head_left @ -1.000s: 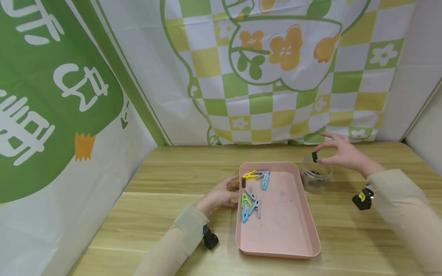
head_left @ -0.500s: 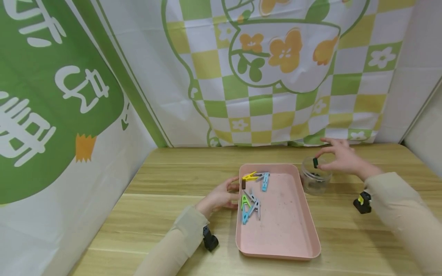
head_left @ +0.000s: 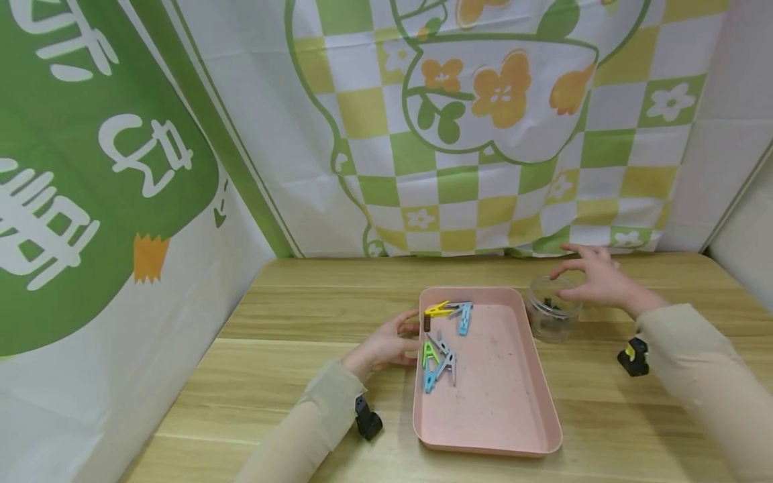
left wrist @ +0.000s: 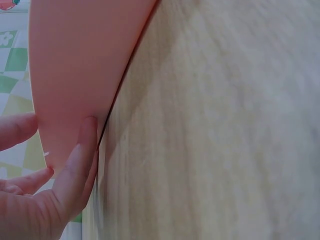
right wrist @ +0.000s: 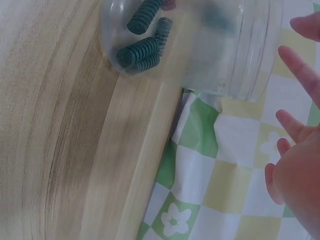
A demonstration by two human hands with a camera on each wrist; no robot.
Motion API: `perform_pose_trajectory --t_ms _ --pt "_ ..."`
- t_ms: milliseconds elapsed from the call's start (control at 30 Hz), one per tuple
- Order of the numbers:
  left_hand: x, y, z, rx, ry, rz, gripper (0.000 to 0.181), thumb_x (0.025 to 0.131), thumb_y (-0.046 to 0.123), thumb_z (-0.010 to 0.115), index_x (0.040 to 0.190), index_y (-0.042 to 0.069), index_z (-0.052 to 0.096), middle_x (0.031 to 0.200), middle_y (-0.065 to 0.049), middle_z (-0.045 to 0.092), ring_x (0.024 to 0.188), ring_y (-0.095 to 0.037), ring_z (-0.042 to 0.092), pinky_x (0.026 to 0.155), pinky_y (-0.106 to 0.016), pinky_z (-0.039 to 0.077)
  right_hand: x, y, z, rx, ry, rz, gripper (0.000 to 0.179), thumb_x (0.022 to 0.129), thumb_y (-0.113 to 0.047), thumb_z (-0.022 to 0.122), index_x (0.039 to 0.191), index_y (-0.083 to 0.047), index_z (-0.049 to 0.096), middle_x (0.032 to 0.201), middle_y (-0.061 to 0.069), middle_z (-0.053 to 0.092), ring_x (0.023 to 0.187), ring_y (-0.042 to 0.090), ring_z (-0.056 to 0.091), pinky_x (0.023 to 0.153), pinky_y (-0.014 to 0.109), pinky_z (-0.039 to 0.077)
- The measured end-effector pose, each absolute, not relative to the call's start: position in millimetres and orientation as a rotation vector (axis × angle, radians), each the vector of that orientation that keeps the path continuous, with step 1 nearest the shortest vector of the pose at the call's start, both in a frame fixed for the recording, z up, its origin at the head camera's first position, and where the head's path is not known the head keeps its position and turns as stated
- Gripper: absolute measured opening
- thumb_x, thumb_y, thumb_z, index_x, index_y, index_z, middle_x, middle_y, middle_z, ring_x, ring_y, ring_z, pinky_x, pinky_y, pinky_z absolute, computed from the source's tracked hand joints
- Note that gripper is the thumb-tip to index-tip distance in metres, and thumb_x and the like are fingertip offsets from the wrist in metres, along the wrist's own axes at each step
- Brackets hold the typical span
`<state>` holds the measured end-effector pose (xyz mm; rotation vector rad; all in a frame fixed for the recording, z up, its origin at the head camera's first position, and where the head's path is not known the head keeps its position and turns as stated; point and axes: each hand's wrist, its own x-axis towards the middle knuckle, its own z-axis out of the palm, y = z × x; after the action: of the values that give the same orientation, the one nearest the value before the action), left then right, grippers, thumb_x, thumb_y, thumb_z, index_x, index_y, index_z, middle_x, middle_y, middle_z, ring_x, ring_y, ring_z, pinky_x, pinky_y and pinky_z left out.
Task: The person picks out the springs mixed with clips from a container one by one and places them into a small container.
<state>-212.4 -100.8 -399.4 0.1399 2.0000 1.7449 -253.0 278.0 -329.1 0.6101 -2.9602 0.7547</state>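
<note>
My left hand (head_left: 388,341) rests its fingers against the outer left wall of a pink tray (head_left: 495,402); the left wrist view shows fingertips on that wall (left wrist: 85,65) and at its rim. My right hand (head_left: 598,278) hovers by the mouth of a clear round jar (head_left: 554,325), thumb and fingers apart, holding nothing. Dark green coil springs (right wrist: 142,52) lie in the jar, and a blurred dark green piece (right wrist: 217,17) shows nearer its mouth. Along the tray's left side lie a brown spring (head_left: 427,323) and several clothespins, among them a yellow clothespin (head_left: 437,309) and a green clothespin (head_left: 429,350).
The wooden table (head_left: 290,355) carries the tray, with the jar standing just beyond its right side. A printed cloth (head_left: 459,184) hangs behind the table's back edge. Each wrist bears a small black camera (head_left: 367,417).
The right hand lowered a dark green spring towards the jar's mouth and has let it go; its fingers are now apart. The left hand keeps its place on the tray.
</note>
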Motion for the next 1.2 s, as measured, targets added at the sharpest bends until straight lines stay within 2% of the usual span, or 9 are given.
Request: perform_pose_trajectory --t_ms 267,733,1033,1200 --pt "-212 -100 -398 0.137 2.000 1.746 0.069 0.090 -0.007 0.053 0.150 0.008 0.021 0.144 -0.027 0.033 0.116 -0.040 0.053 0.087 -0.049 0.055 -253 277 -328 0.600 -2.960 0.741 0.026 0.081 -0.023 0.069 0.103 -0.008 0.069 0.147 0.028 0.024 0.129 0.058 0.008 0.092 0.078 0.013" --pt "-211 -100 -397 0.129 2.015 1.732 0.070 0.089 -0.006 0.054 0.150 0.009 0.022 0.143 -0.026 0.034 0.113 -0.038 0.055 0.085 -0.046 0.056 -251 268 -320 0.626 -2.938 0.770 0.031 0.084 -0.023 0.066 0.110 -0.006 0.066 0.146 0.030 0.025 0.128 0.061 0.010 0.092 0.080 0.013" --pt "-212 -99 -395 0.124 2.025 1.710 0.070 0.089 -0.006 0.055 0.150 0.010 0.023 0.142 -0.025 0.035 0.111 -0.036 0.056 0.085 -0.046 0.056 -252 251 -312 0.686 -2.876 0.799 0.031 0.083 -0.020 0.067 0.111 -0.006 0.066 0.149 0.028 0.024 0.129 0.060 0.013 0.096 0.079 0.014" --pt "-211 -99 -396 0.128 2.032 1.712 0.071 0.089 -0.006 0.055 0.150 0.009 0.023 0.142 -0.025 0.035 0.111 -0.037 0.057 0.085 -0.046 0.056 -253 236 -304 0.743 -2.841 0.865 0.030 0.084 -0.017 0.067 0.111 -0.005 0.066 0.149 0.028 0.025 0.131 0.058 0.012 0.102 0.076 0.011"
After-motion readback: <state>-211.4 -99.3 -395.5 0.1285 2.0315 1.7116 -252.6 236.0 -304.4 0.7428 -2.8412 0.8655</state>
